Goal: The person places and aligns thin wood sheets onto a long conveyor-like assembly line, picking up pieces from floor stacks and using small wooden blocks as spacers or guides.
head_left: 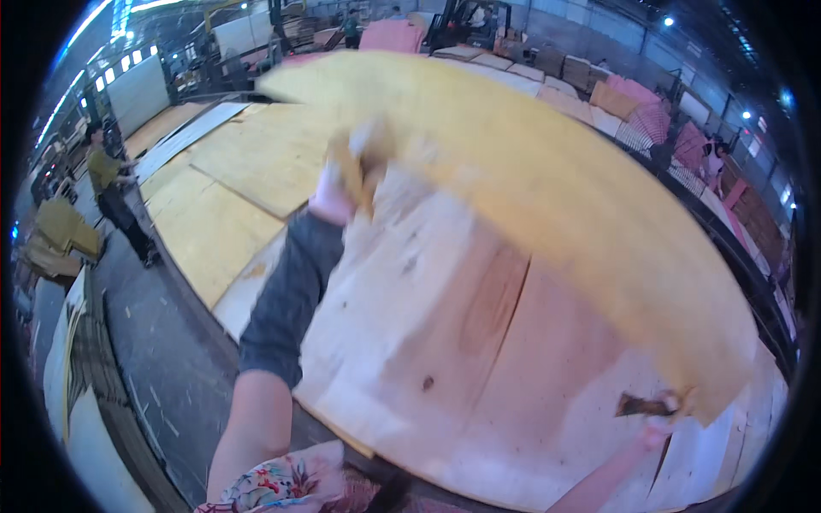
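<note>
Floral sleeve (274, 483) at lower edge. Left hand (335, 195), gloved, grips near edge of yellow veneer sheet (547, 179); right hand (658, 432) pinches its right corner. Sheet airborne, blurred, above stacked pale veneer (479, 342). Judged step: laying sheet onto stack; next move calls for edge alignment. Factory floor (162, 359), standing worker (111, 192) at left.

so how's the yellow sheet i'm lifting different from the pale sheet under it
The yellow sheet is up in the air, motion-blurred, held by the left hand and right hand; the pale sheet lies flat. The yellow sheet looks evenly coloured; the pale sheet shows pinkish streaks and dark knots. Both are thin, wide wooden sheets.
</note>
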Demonstrator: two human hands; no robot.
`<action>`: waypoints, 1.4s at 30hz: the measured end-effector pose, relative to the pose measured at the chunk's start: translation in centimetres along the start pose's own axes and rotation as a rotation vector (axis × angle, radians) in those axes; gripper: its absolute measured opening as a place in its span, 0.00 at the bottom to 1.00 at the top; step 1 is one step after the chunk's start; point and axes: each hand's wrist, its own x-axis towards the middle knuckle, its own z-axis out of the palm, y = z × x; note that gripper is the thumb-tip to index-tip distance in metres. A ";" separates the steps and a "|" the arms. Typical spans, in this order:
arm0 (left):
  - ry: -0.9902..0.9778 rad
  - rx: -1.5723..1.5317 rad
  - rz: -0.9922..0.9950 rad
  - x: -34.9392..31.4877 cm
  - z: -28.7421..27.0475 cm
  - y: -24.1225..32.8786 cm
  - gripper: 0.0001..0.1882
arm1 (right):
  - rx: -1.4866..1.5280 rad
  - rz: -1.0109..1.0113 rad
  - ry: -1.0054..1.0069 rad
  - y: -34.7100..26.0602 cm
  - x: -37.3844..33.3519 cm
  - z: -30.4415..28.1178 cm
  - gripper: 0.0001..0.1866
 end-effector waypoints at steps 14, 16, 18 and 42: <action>0.858 -0.480 -1.234 -24.8 -19.2 -35.5 0.16 | -0.243 0.887 0.909 37.0 -10.6 -1.0 0.09; 0.856 -0.416 -1.222 -24.8 -19.0 -34.8 0.16 | -0.278 0.804 0.936 37.3 -10.6 -0.1 0.10; 1.001 -0.410 -1.280 -24.0 -19.6 -34.1 0.16 | -0.300 0.773 0.947 37.5 -10.4 0.5 0.10; 1.242 -0.153 -1.047 -25.8 -18.5 -33.5 0.24 | -0.404 0.586 0.974 37.2 -13.8 1.2 0.06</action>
